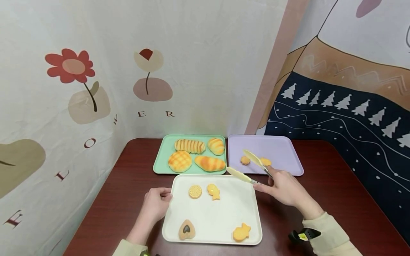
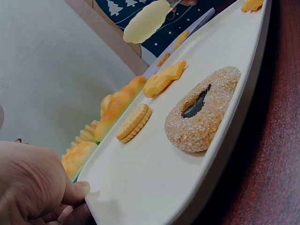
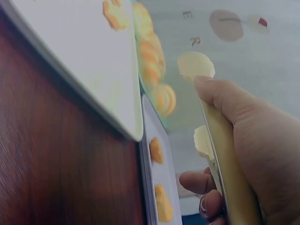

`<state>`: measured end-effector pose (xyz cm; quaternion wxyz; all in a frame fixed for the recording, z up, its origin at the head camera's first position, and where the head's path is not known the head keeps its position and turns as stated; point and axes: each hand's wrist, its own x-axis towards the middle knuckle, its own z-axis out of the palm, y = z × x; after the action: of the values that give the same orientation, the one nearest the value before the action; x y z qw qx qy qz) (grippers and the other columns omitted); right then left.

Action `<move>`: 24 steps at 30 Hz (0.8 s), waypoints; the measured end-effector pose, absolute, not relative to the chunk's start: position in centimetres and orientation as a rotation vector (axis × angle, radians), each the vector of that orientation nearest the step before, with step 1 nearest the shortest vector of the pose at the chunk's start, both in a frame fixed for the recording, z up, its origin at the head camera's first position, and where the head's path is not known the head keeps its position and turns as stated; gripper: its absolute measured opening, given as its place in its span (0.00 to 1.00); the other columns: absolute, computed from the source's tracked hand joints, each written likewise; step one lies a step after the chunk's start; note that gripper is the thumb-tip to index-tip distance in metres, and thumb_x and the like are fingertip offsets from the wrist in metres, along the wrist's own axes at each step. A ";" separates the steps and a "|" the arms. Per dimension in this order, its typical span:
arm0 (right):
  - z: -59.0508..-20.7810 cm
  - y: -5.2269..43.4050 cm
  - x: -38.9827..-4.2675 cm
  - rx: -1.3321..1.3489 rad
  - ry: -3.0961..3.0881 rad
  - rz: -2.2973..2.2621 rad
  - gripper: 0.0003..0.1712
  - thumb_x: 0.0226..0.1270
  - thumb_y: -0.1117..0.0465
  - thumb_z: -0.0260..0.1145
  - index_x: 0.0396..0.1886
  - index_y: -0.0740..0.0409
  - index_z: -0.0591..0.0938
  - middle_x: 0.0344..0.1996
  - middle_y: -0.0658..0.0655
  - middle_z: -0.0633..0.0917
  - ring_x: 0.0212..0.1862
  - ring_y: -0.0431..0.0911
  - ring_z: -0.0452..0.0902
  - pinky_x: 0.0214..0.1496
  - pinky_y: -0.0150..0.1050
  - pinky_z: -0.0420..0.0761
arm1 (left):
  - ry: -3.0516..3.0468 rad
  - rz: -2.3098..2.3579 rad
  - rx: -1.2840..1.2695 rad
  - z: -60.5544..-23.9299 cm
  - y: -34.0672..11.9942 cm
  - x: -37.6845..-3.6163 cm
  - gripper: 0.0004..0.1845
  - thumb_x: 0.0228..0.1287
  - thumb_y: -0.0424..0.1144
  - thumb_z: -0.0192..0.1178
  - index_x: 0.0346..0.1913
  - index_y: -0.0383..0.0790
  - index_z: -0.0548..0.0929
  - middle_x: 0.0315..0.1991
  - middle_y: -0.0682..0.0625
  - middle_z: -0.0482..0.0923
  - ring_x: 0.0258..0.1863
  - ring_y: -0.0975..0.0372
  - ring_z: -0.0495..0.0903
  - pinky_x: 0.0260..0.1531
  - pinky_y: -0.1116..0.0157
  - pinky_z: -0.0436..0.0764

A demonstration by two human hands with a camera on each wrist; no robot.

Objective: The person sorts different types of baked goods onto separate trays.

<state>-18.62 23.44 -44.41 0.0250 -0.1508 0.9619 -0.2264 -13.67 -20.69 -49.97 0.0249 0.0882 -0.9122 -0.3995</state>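
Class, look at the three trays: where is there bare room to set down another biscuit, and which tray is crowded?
The purple tray is bare across its back and right side; two biscuits lie near its front left. The white tray is bare in the middle, between its four corner biscuits. The green tray is crowded with four breads.

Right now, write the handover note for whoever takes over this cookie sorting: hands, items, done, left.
Left hand: grips the left edge of the white rectangular tray.
Right hand: holds the pale yellow tongs, open and empty, between the white tray and the lilac tray.
White tray: round sandwich biscuit, two orange fish-shaped cookies, sugared heart cookie.
Lilac tray: two small orange cookies.
Green tray: four bread rolls, untouched.
Apparently done: two cookies moved. Left, likely: four on the white tray.
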 end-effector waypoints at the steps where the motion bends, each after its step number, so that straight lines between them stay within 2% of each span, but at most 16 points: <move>1: -44.3 23.2 -18.3 -0.458 2.970 -0.698 0.51 0.63 0.27 0.71 0.63 0.68 0.78 0.22 0.48 0.75 0.22 0.42 0.71 0.23 0.39 0.72 | -2.821 -1.235 0.273 -50.0 -20.7 -13.7 0.10 0.70 0.29 0.66 0.50 0.31 0.91 0.35 0.51 0.87 0.37 0.58 0.86 0.37 0.58 0.85; 8: -43.8 21.3 -16.2 -0.453 2.968 -0.689 0.48 0.61 0.29 0.75 0.60 0.66 0.80 0.26 0.46 0.78 0.23 0.41 0.72 0.25 0.38 0.74 | -2.817 -1.235 0.274 -50.0 -20.7 -13.7 0.10 0.70 0.29 0.67 0.50 0.31 0.91 0.35 0.50 0.88 0.37 0.58 0.86 0.37 0.58 0.85; 15: -44.1 19.9 -14.8 -0.536 2.991 -0.681 0.38 0.59 0.29 0.76 0.49 0.56 0.81 0.22 0.42 0.75 0.20 0.38 0.69 0.23 0.37 0.72 | -2.813 -1.221 0.275 -50.2 -20.8 -13.8 0.10 0.69 0.30 0.67 0.50 0.32 0.91 0.35 0.51 0.88 0.37 0.58 0.87 0.38 0.58 0.85; 20: -44.8 19.0 -14.0 -0.646 3.011 -0.668 0.42 0.59 0.27 0.75 0.54 0.59 0.82 0.19 0.39 0.73 0.18 0.35 0.66 0.21 0.35 0.68 | -2.811 -1.218 0.271 -50.1 -20.7 -13.8 0.10 0.69 0.30 0.67 0.50 0.32 0.91 0.35 0.51 0.88 0.36 0.58 0.86 0.38 0.59 0.85; 24: -45.4 18.4 -13.6 -0.711 3.005 -0.660 0.40 0.59 0.25 0.73 0.49 0.55 0.83 0.20 0.38 0.72 0.18 0.34 0.65 0.20 0.34 0.68 | -2.820 -1.212 0.269 -50.0 -20.6 -13.8 0.10 0.69 0.30 0.67 0.50 0.32 0.91 0.35 0.51 0.88 0.37 0.58 0.86 0.38 0.58 0.85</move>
<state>-13.60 18.43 -45.43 -0.0082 -0.2252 0.9516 -0.2089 -13.77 -20.65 -50.03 0.0299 0.0873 -0.9148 -0.3933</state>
